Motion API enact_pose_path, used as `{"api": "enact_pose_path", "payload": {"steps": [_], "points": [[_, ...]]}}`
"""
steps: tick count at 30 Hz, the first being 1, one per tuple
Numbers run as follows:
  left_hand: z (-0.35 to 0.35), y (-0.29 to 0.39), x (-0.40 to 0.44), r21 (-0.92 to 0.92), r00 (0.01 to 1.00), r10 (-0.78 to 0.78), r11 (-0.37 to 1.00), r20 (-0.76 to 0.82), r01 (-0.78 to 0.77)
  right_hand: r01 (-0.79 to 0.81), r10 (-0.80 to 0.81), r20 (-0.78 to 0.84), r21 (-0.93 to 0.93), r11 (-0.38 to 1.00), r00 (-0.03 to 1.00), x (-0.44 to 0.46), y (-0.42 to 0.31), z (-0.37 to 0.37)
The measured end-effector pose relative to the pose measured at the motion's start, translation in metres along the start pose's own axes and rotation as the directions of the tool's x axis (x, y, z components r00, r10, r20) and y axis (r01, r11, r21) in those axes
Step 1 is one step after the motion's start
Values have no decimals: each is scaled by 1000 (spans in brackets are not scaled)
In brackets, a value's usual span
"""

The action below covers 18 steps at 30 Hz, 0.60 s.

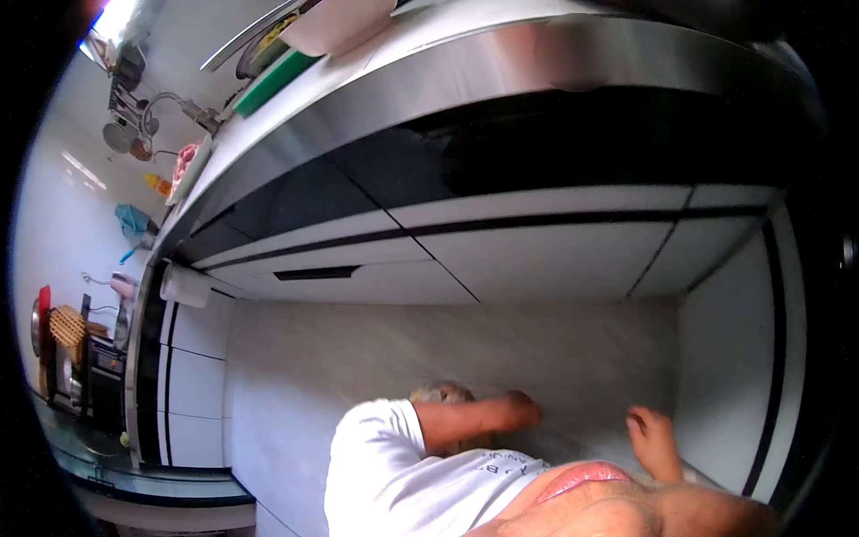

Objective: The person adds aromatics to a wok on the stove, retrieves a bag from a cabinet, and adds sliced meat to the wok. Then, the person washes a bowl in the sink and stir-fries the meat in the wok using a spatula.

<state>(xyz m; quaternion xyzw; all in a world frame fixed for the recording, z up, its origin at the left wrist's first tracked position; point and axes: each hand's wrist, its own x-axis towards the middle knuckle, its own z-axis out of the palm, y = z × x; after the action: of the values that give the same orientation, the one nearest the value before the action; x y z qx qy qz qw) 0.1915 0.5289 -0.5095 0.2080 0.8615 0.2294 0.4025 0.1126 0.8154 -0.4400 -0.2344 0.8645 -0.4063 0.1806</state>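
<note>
My left hand [522, 411] hangs in front of the white shirt [385, 456], over the grey floor [358, 349]. It looks rounded and dark, with its fingers turned away and hidden. My right hand [652, 437] is lower right, beside the white cabinet panel [729, 358]. Its fingers are loosely bent and partly apart, and nothing shows in them. Neither hand touches the counter. Partly behind my left forearm, a patterned light-coloured thing [443, 392] shows near the floor; I cannot make out what it is.
Ahead runs a counter with a steel edge [394, 103] above black and white cabinets [537, 255]. On it are a pale bowl [338, 25], a green board [273, 82], a faucet [199, 115] and raw meat [185, 164] on a tray. Utensils [116, 136] hang at left.
</note>
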Motion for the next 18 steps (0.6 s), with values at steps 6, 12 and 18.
{"api": "enact_pose_path", "payload": {"steps": [6,12,18], "points": [[-27,50,-14,-168,959,36,982,-281,-86,-340,312,147,251,906,939,-45,74,7],[-7,36,10,-137,952,44,987,-303,-89,-425,290,448,236,874,846,-54,4,18],[13,152,-51,-270,971,-139,959,-196,83,-736,506,558,334,589,658,-160,5,6]]}}
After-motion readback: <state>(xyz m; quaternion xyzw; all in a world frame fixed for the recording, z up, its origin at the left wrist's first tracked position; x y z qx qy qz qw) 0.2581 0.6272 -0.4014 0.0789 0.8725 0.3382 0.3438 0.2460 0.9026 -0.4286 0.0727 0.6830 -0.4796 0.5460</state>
